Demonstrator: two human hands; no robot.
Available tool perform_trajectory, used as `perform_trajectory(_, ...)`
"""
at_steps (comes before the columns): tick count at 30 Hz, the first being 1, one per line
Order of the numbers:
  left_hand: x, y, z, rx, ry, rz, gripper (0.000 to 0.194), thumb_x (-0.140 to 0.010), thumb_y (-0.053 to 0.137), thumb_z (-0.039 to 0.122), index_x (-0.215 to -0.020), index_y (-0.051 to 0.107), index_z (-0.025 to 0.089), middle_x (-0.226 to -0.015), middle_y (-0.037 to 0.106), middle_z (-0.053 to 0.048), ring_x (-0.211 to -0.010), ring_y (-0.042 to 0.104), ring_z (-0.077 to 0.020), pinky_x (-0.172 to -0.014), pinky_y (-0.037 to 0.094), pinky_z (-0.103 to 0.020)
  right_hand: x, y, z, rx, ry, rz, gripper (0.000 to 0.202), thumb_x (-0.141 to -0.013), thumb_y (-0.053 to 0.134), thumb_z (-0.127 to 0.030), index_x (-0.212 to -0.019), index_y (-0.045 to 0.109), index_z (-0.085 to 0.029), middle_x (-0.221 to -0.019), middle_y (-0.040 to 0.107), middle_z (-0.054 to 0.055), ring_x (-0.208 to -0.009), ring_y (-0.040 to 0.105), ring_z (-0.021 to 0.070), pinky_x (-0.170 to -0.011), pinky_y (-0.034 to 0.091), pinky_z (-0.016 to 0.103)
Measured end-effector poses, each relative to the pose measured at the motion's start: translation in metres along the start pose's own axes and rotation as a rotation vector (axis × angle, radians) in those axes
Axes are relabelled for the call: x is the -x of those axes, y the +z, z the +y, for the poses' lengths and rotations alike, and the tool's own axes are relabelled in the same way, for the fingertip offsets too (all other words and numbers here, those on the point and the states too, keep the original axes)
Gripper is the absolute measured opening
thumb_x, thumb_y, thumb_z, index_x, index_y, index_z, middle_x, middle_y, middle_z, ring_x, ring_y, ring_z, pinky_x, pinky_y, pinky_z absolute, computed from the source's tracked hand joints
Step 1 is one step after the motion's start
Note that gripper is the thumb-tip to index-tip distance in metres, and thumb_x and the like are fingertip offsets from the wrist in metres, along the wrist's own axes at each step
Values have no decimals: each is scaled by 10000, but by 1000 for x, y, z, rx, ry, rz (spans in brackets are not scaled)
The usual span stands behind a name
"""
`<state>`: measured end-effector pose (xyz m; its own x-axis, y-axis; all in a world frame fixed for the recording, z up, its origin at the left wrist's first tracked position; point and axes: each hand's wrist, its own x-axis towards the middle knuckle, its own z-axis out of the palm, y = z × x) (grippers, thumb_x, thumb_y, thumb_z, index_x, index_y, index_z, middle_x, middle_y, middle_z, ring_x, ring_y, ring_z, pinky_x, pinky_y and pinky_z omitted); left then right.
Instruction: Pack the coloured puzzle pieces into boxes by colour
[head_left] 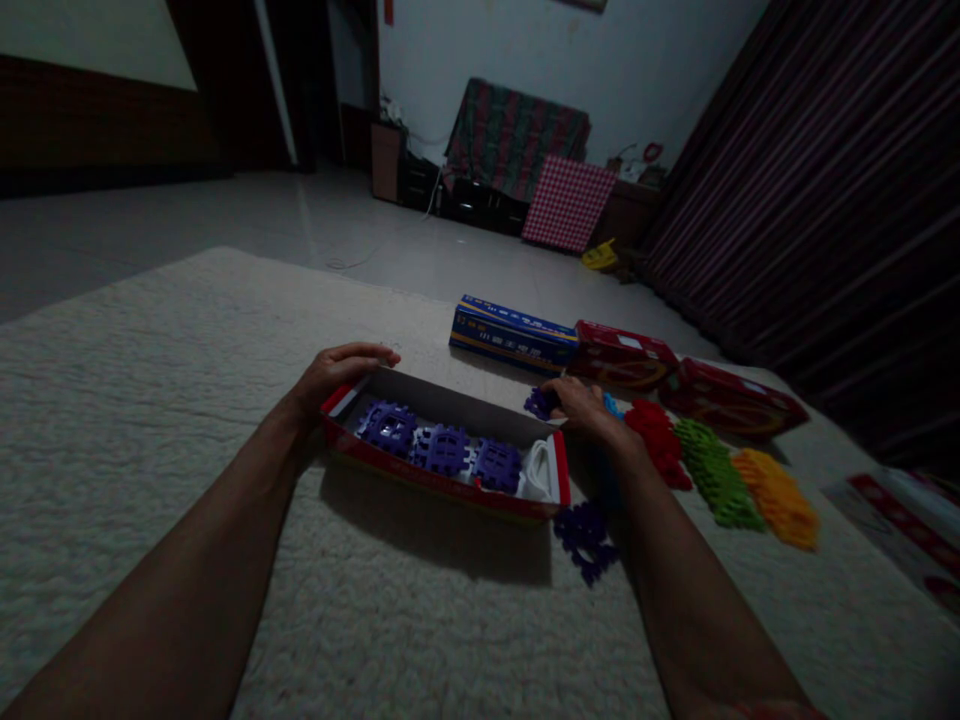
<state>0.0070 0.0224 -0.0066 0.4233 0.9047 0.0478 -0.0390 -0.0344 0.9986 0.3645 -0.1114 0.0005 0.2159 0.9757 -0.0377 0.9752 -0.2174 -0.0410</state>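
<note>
An open red box [442,478] lies on the pale mat, with several purple interlocking pieces [441,449] and a white cable [538,465] inside. My left hand [330,378] rests against the box's left end, fingers stretched along its far corner. Beyond the box's right end, my right hand [581,402] has its fingers closed on a purple piece [540,403]. More purple pieces [586,540] lie on the mat beside my right forearm.
Red pieces [658,440], green pieces [718,472] and orange pieces [776,497] lie to the right. Behind them stand a blue box [513,335] and two red boxes [624,355]. Another box [911,525] sits at the far right.
</note>
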Motion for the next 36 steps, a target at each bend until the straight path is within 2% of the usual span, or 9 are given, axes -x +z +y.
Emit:
perform_trajectory(4, 0, 0, 2, -25, 12, 5, 243, -671, 741, 373, -868, 798, 242, -1093, 774, -100, -992, 685, -336, -809, 576, -464, 1, -3, 1, -15, -3, 26, 392, -808, 595, -120, -1176, 672, -230, -1283, 675, 114, -1254, 553, 298, -1067, 353, 517)
perform_trajectory(10, 1, 2, 5, -25, 11, 13, 234, -649, 737, 346, -837, 788, 217, -1062, 780, -99, -1021, 685, -336, -897, 547, -483, 0, -4, 0, -47, 2, 1, 368, -800, 658, -159, -1162, 680, -221, -1290, 669, 122, -1245, 581, 304, -1054, 399, 480)
perform_trajectory(13, 0, 3, 6, -15, 1, 26, 238, -648, 736, 339, -841, 783, 209, -1052, 779, -106, -1007, 690, -331, -895, 545, -483, 1, -9, 4, -64, 14, 47, 362, -780, 679, -184, -1141, 683, -206, -1257, 664, 139, -1210, 596, 312, -1044, 418, 475)
perform_trajectory(17, 0, 4, 6, -5, -1, 33, 219, -645, 738, 314, -830, 779, 205, -1038, 781, -107, -1014, 690, -326, -903, 543, -475, 13, -34, 8, -101, -30, 193, 342, -762, 698, -238, -1100, 682, -191, -1164, 667, 132, -1103, 628, 313, -963, 482, 461)
perform_trajectory(21, 2, 4, 6, -15, 15, 30, 235, -652, 735, 334, -847, 782, 210, -1062, 783, -99, -1026, 686, -336, -911, 543, -485, 47, -72, -13, -252, -251, 313, 399, -758, 763, -392, -1103, 667, -215, -1079, 678, 93, -998, 654, 284, -889, 534, 426)
perform_trajectory(24, 4, 5, 6, -27, 24, 27, 250, -664, 728, 356, -866, 782, 219, -1079, 780, -104, -1030, 684, -345, -879, 556, -490, 73, -87, -45, -320, -425, 239, 387, -769, 771, -414, -1096, 665, -236, -1092, 689, 79, -1013, 656, 273, -891, 539, 420)
perform_trajectory(28, 3, 3, 5, -49, 27, 19, 237, -667, 721, 337, -860, 779, 213, -1053, 776, -105, -1013, 693, -323, -891, 551, -472, 86, -81, -78, -301, -507, 89, 341, -752, 805, -339, -1049, 669, -244, -1045, 686, 51, -947, 649, 225, -823, 525, 348)
perform_trajectory(31, 0, 2, 4, -45, 30, 18, 229, -661, 720, 325, -852, 778, 212, -1047, 773, -99, -1020, 691, -314, -908, 543, -468, 84, -72, -88, -247, -470, 25, 320, -740, 817, -317, -1012, 670, -236, -1010, 681, 50, -905, 636, 219, -773, 501, 331)
perform_trajectory(36, 0, 2, 4, 9, 0, 25, 242, -640, 746, 323, -856, 782, 219, -1045, 781, -90, -1017, 688, -320, -901, 546, -474, 82, -68, -89, -189, -453, 6, 302, -753, 809, -322, -1000, 669, -222, -1009, 663, 63, -898, 617, 224, -779, 483, 342)
